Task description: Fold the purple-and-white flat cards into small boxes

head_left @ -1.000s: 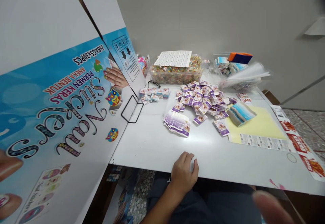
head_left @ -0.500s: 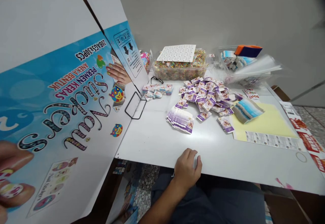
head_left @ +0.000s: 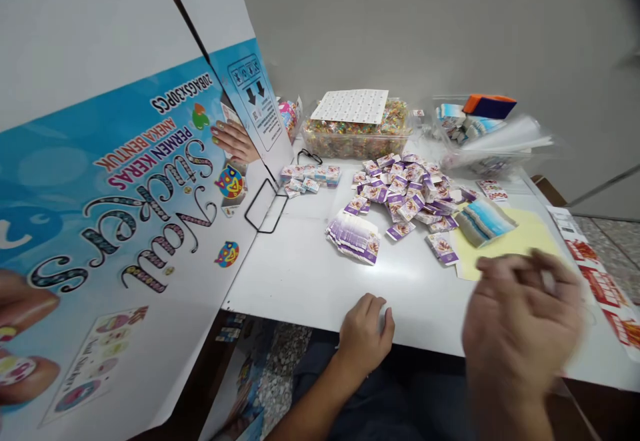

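Our L hand sits curled on the desk edge; can't tell if it grips anything. R hand blurred, fingers loosely spread, over yellow sheet. Purple card stack lies near L hand, not touching.

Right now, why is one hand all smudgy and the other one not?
In the head view, the right hand is smeared, likely by motion blur, while the left hand on the table edge looks sharp; the purple packets are crisp too, and the table shows soft glare.
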The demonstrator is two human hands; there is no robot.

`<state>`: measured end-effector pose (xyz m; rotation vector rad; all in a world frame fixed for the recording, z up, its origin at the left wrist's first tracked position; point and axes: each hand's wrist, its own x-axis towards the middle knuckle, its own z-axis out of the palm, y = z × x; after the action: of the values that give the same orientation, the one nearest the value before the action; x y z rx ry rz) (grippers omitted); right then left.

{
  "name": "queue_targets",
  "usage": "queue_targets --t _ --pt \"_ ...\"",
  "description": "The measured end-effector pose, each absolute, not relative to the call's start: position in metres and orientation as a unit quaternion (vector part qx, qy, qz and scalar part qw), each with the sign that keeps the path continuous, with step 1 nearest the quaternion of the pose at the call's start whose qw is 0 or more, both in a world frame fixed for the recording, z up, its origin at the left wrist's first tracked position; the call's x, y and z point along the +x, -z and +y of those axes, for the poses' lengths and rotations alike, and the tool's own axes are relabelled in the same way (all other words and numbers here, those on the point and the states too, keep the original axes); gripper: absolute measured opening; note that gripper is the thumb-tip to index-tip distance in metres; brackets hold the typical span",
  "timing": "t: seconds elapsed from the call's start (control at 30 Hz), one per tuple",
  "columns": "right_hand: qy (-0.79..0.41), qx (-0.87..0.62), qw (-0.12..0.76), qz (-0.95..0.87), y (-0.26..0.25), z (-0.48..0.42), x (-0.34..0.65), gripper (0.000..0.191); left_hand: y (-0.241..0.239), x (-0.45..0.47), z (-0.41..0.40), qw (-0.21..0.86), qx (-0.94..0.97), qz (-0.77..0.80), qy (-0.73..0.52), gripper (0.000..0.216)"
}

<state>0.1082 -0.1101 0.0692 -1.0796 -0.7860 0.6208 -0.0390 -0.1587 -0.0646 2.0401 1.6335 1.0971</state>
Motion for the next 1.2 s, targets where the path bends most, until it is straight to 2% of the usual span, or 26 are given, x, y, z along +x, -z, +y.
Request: queue_targets --t 0.07,0.23,0.37,0.5,0.63,0.7,0.83,0.93,1.07,1.2 --pt "-0.32 -0.49 0.736 -0.34 -0.057 -0.095 0.101 0.041 0.065 -0.039 -0.158 0.151 0.714 0.568 -0.381 0.016" --pt "-0.512 -0.451 0.674 -0.284 -0.03 -0.079 0.09 0.044 0.066 -0.038 -0.158 0.152 0.715 0.568 -0.379 0.015" --pt "-0.611 -0.389 0.641 -0.256 -0.044 -0.092 0.084 0.035 0.069 -0.038 -0.158 0.147 0.715 0.562 -0.389 0.016" --pt "-0.655 -0.312 0.622 -0.295 -0.051 -0.095 0.082 0.045 0.072 -0.039 -0.157 0.139 0.715 0.558 -0.396 0.015" --pt "-0.588 -0.369 0.579 -0.428 -0.018 -0.064 0.084 0.038 0.073 -0.038 -0.157 0.131 0.722 0.556 -0.39 0.013" --pt "-0.486 -0.47 0.483 -0.556 0.004 -0.04 0.085 0.041 0.073 -0.037 -0.157 0.118 0.725 0.555 -0.391 0.012" --pt "-0.388 -0.474 0.353 -0.708 0.031 -0.004 0.086 0.068 0.072 -0.036 -0.157 0.103 0.727 0.552 -0.395 0.012" --pt "-0.325 -0.44 0.248 -0.799 0.036 0.004 0.086 0.08 0.07 -0.036 -0.158 0.103 0.728 0.554 -0.39 0.011" --pt "-0.273 -0.436 0.218 -0.829 0.039 -0.001 0.085 0.094 0.068 -0.035 -0.157 0.109 0.731 0.56 -0.373 0.009" --pt "-0.257 -0.449 0.227 -0.825 0.047 -0.003 0.085 0.09 0.069 -0.035 -0.157 0.111 0.729 0.562 -0.375 0.01"
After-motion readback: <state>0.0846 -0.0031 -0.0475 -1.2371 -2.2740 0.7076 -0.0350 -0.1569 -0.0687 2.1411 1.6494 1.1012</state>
